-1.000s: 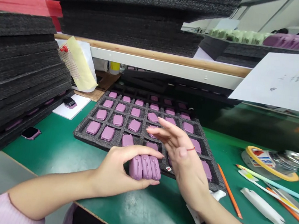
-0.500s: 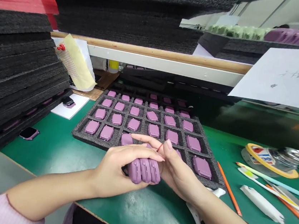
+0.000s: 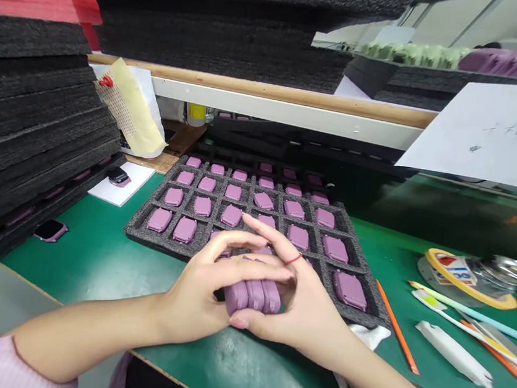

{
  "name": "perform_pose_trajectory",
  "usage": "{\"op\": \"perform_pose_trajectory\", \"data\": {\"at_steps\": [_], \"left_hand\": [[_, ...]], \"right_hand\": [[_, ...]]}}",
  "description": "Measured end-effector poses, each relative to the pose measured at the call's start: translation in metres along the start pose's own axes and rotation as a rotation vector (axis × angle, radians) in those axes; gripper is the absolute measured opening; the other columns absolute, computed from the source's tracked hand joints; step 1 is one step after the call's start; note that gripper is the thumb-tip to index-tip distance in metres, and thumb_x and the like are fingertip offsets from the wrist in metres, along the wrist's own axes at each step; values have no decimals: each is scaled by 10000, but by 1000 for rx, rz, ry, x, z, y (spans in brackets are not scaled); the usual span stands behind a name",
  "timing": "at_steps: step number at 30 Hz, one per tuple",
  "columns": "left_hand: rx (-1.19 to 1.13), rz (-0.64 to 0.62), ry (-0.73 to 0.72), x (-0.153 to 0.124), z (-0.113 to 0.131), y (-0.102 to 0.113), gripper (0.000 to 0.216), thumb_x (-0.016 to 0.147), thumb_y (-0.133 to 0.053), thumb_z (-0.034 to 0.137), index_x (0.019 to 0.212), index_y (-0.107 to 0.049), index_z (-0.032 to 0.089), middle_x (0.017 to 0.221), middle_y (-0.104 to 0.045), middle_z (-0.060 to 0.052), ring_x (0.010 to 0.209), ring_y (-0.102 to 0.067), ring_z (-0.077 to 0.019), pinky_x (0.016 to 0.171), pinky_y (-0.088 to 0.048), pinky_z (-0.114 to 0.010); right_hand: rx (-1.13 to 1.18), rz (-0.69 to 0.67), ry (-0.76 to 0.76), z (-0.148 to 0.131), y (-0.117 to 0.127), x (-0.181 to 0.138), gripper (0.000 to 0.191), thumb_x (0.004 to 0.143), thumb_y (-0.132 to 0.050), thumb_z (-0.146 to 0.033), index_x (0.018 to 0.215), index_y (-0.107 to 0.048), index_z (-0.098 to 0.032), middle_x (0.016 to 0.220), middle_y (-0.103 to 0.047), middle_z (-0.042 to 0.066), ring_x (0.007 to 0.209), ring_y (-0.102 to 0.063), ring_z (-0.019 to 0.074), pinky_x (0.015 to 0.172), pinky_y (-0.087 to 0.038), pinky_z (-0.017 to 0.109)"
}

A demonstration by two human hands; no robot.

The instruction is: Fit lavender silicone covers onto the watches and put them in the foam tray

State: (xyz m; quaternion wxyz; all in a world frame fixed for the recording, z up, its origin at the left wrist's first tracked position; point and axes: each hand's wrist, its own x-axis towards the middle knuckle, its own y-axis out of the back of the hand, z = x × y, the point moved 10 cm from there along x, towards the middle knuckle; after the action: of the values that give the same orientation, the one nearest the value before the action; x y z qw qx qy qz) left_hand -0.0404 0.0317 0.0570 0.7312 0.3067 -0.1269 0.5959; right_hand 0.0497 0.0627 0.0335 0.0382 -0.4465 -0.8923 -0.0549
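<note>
My left hand (image 3: 198,293) is closed around a small row of purple watch cases (image 3: 253,296), which stand side by side on edge above the green bench. My right hand (image 3: 314,300) cups the same cases from the right. Its thumb lies at their near lower edge, and its fingers reach over behind them, overlapping the left fingers. Just beyond both hands lies a black foam tray (image 3: 374,307) whose compartments hold many purple watch cases (image 3: 350,290). My hands hide part of its front row.
Stacked black foam trays (image 3: 39,107) rise at the left, near a purple watch (image 3: 51,231) on the bench. To the right lie an orange stick (image 3: 397,327), a white plastic piece (image 3: 454,353), a toothbrush (image 3: 467,327) and a glass jar (image 3: 452,275). A shelf edge (image 3: 273,105) crosses above.
My right hand has turned and closed in on the held watch cases, its thumb coming down to their near side. The left fingers have lifted and spread slightly over the top.
</note>
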Motion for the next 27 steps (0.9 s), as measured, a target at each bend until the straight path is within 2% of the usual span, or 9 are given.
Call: {"op": "perform_pose_trajectory", "data": {"at_steps": [5,11,14,16,17,20,22,24,27], "left_hand": [[-98,80,167,-6,-24,6,1026,711,-878,442,1557,-299,411,1530,-394,-113,1291,-552,-325,1087,-502,-502],[-232,41,291,-7,-29,-5,1183,668,-912,266,1568,-152,377,1562,-354,-145,1400,-466,-336,1158,-419,-530],[-438,-4,434,-8,-34,-16,1361,565,-971,230,1572,-71,395,1523,-420,-145,1386,-501,-312,1121,-465,-482],[-627,-43,542,-9,-38,-26,1293,570,-976,299,1564,-151,361,1422,-535,-146,1253,-617,-289,1024,-535,-444],[-705,-56,591,-10,-40,-31,1151,603,-958,365,1530,-278,309,1328,-607,-142,1150,-673,-270,961,-562,-413],[-812,-64,744,-16,-51,-39,646,706,-858,548,1164,-639,148,967,-718,-100,837,-716,-181,737,-553,-273],[-847,-53,831,-22,-58,-42,575,745,-803,606,1038,-679,127,855,-719,-86,748,-703,-157,620,-493,-212],[-897,-28,873,-25,-61,-43,603,768,-760,647,1094,-676,146,897,-735,-96,740,-716,-166,587,-482,-206],[-915,17,838,-22,-58,-38,591,815,-711,650,1167,-673,176,986,-747,-102,763,-725,-171,626,-532,-229]], "right_hand": [[9,1,107,-14,-1,-2,1067,697,-875,-164,1565,-273,-312,1241,-741,83,1120,-735,250,982,-618,414],[-97,71,192,-25,9,-2,1067,720,-861,-150,1579,-251,-321,1204,-759,57,1112,-740,253,1005,-607,426],[-267,120,264,-29,14,-4,1064,742,-861,-193,1594,-235,-315,1214,-756,55,1125,-733,256,1066,-563,455],[-391,89,302,-28,9,-4,1040,771,-840,-207,1602,-224,-317,1269,-733,64,1187,-702,261,1065,-564,441],[-453,57,322,-27,4,-4,1011,798,-813,-207,1607,-216,-318,1290,-722,68,1216,-685,261,1055,-571,435],[-599,-39,372,-25,-9,-3,912,867,-717,-175,1611,-211,-327,1333,-697,70,1274,-644,255,1070,-555,462],[-616,-64,353,-25,-10,-3,872,860,-723,-170,1587,-269,-330,1352,-684,66,1281,-637,250,1072,-553,462],[-565,-53,307,-29,-4,-2,778,823,-783,-210,1495,-405,-313,1317,-700,63,1227,-671,244,1012,-591,413],[-480,6,268,-39,8,-1,458,777,-837,-261,1162,-590,-274,1206,-745,44,1007,-745,211,841,-633,334]]}}
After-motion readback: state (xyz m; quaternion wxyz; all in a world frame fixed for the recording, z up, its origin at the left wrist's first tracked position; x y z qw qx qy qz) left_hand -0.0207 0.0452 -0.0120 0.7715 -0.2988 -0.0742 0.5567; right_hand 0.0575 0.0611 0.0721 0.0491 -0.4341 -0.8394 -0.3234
